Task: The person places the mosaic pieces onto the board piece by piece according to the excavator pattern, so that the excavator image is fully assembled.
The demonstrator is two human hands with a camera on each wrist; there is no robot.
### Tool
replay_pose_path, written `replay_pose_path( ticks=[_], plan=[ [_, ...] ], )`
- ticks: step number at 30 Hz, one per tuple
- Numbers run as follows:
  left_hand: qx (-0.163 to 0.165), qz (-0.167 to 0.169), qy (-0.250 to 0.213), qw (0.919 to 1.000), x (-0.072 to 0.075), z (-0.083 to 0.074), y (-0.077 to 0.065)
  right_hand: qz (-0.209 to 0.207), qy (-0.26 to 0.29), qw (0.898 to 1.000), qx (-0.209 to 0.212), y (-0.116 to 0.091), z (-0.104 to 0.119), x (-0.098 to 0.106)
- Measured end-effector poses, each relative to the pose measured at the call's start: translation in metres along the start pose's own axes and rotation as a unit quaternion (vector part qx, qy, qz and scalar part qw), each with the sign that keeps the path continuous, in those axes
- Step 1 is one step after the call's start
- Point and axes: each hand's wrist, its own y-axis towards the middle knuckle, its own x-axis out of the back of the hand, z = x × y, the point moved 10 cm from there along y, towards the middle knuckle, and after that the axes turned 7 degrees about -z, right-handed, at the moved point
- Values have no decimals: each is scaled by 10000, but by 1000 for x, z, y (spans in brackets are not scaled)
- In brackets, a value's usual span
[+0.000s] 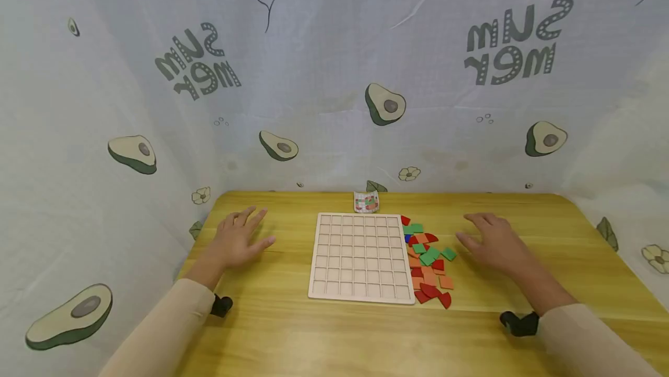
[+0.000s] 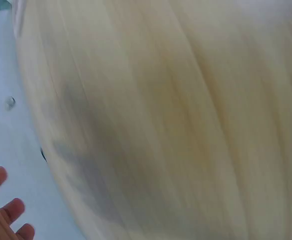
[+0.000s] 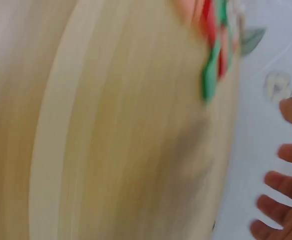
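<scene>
My left hand hovers over the left side of the table, fingers spread and holding nothing. On the other side my right hand is held out with relaxed fingers, also holding nothing, just right of a loose pile of flat coloured pieces. The pieces are red, orange and green squares and rounded shapes, with a bit of blue. Between the hands lies a pale wooden grid board, its square cells bare. In the right wrist view, blurred coloured pieces appear beyond the fingers. The left wrist view shows only fingertips at its edge.
A small card with a coloured grid pattern stands behind the board. Under everything is a yellow wood-grain table. A white curtain printed with avocados hangs along the table's back and sides. Several pieces lie against the board's right edge.
</scene>
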Motion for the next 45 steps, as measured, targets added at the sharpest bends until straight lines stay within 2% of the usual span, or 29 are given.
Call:
replay_pose_path(
  ticks=[4, 9, 15, 17, 20, 24, 27, 35, 39, 45],
  plan=[
    [20, -64, -443, 9990, -12, -25, 3, 248, 583, 9975, -325, 2, 30, -25],
    [252, 15, -1100, 9936, -32, -55, 5, 239, 948, 9947, -322, 7, 62, -48],
    [395, 35, -2081, 9773, -57, -91, 4, 8, 917, 9935, -672, 13, 66, -66],
    [385, -45, -2206, 9746, -64, -98, 3, -39, 922, 9923, -826, 12, 64, -72],
    [396, -322, -2174, 9747, -72, -103, 1, -146, 969, 9907, -949, 10, 62, -77],
    [452, -822, -1982, 9757, -72, -103, -1, -310, 1094, 9876, -1080, 10, 62, -76],
    [430, -1042, -1860, 9761, -70, -104, -3, -416, 1156, 9855, -1170, 12, 61, -75],
    [410, -1063, -1624, 9801, -69, -104, -7, -624, 1057, 9834, -1336, 13, 56, -78],
    [423, -1180, -1553, 9799, -67, -103, -7, -855, 977, 9798, -1522, 13, 50, -77],
    [496, -1238, -1515, 9794, -66, -102, -10, -960, 1066, 9758, -1649, 13, 48, -74]
  ],
)
